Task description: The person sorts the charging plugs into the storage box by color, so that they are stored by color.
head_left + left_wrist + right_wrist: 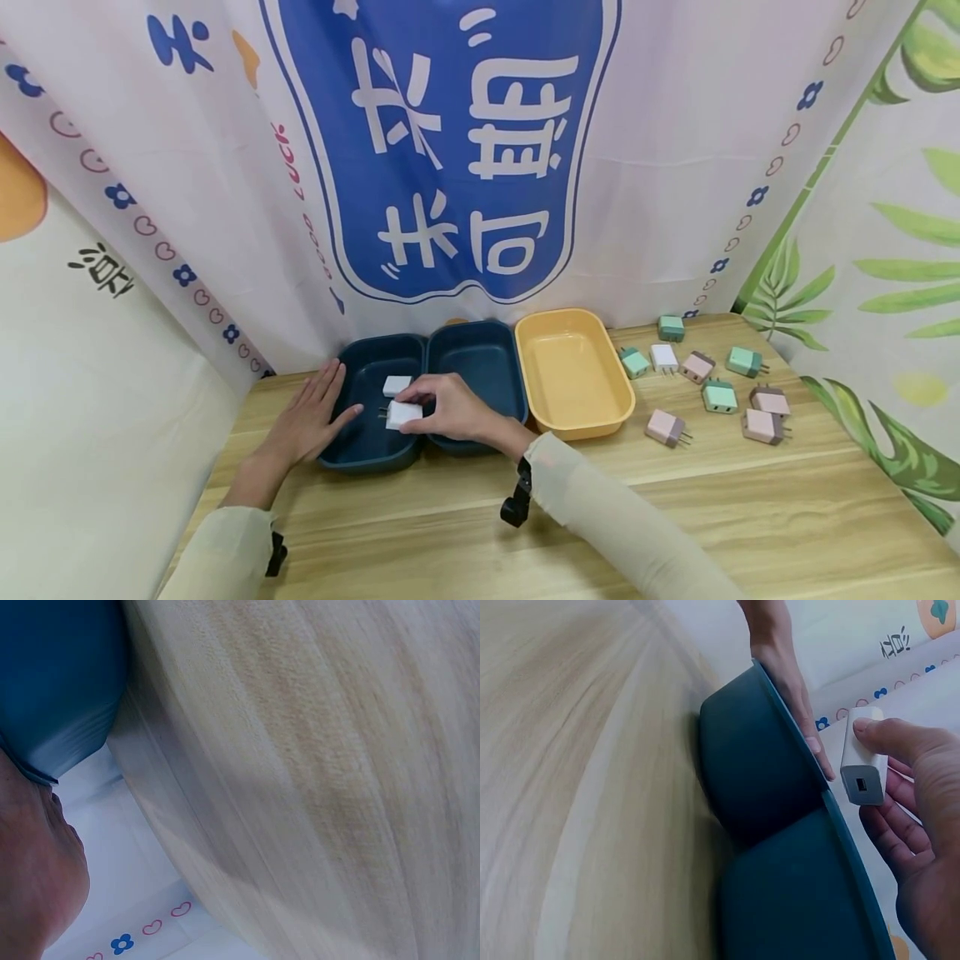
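Note:
My right hand (459,410) pinches a white USB charger plug (404,416) between thumb and fingers, over the left dark blue bin (378,354). Its metal prongs point left in the head view. In the right wrist view, the USB port on the end of the white charger plug (864,754) faces the camera. A second white charger plug (397,386) is in the same bin, just behind the held one. My left hand (309,419) rests on that bin's left rim, fingers extended and thumb reaching over the inside. The left wrist view catches only part of this hand (37,862).
A second dark blue bin (480,362) stands against the first, with a yellow bin (573,375) to its right. Farther right on the wooden table (600,517) lie several green chargers (719,396), several pink chargers (666,427) and a white charger (663,358). A printed curtain (660,208) hangs behind.

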A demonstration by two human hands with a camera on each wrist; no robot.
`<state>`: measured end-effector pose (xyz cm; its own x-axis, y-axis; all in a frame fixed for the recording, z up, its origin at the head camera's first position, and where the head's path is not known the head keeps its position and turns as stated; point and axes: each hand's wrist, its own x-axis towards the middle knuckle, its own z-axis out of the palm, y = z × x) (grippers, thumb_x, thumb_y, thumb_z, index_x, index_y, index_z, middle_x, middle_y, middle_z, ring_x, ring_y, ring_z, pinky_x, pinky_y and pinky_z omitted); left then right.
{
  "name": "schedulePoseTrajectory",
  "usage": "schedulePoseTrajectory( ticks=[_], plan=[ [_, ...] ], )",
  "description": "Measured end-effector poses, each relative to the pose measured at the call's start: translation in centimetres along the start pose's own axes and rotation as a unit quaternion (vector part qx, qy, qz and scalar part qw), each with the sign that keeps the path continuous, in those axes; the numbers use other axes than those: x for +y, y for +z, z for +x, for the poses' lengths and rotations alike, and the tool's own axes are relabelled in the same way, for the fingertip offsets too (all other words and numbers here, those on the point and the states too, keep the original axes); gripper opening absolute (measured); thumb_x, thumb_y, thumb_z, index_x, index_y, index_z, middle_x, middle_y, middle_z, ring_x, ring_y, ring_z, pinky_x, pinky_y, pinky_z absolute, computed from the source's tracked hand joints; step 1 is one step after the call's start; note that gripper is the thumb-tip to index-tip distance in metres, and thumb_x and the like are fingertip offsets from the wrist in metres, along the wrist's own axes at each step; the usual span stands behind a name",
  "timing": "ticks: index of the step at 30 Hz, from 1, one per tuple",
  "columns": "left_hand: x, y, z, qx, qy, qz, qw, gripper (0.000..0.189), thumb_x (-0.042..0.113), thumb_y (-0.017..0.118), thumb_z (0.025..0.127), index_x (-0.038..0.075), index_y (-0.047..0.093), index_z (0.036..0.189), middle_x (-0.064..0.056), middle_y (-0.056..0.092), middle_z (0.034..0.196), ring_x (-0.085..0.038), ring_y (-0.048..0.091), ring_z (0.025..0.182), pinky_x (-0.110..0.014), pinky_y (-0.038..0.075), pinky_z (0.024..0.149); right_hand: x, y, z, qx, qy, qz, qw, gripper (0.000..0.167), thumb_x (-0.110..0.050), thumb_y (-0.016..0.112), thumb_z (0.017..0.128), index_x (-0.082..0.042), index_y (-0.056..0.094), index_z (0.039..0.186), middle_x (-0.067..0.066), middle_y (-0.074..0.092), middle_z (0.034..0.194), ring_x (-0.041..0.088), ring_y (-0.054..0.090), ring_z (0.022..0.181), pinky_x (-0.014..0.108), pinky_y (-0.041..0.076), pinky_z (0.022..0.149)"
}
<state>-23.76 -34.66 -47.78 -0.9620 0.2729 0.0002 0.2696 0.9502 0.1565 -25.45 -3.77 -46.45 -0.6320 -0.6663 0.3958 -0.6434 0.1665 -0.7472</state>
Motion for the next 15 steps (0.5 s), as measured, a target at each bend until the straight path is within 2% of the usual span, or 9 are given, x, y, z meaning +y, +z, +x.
schedulePoseTrajectory(
  ticks=[4,11,15],
  plan=[
    [0.0,0.0,0.0,0.004,0.001,0.000,1.0000,0.091,0.061,0.039,0.110,-0.001,0.009,0.169,-0.025,0.007,0.176,-0.045,0.010,0.162,-0.065,0.010,0.129,0.0,0.4,0.2,-0.003,-0.010,-0.006,0.9999,0.036,-0.016,0.090,0.087,-0.006,0.079,0.120,0.006,0.077,0.115,0.008,0.064,0.096,0.025,0.059,0.091],
    [0.1,0.0,-0.1,0.007,0.006,-0.005,0.9999,0.089,0.058,0.040,0.110,-0.003,0.012,0.168,-0.025,0.007,0.176,-0.045,0.010,0.162,-0.065,0.011,0.129,0.0,1.1,0.5,-0.011,-0.010,-0.036,0.9993,0.036,-0.018,0.089,0.088,-0.008,0.079,0.121,0.005,0.077,0.122,0.007,0.066,0.103,0.017,0.054,0.093],
    [0.1,0.0,-0.1,0.007,0.008,-0.003,0.9999,0.089,0.059,0.040,0.111,-0.003,0.011,0.168,-0.025,0.007,0.176,-0.045,0.010,0.162,-0.065,0.010,0.129,-0.1,1.3,0.6,-0.012,-0.006,-0.047,0.9988,0.036,-0.019,0.089,0.088,-0.009,0.079,0.121,0.005,0.077,0.124,0.008,0.067,0.106,0.019,0.054,0.095]
  ],
)
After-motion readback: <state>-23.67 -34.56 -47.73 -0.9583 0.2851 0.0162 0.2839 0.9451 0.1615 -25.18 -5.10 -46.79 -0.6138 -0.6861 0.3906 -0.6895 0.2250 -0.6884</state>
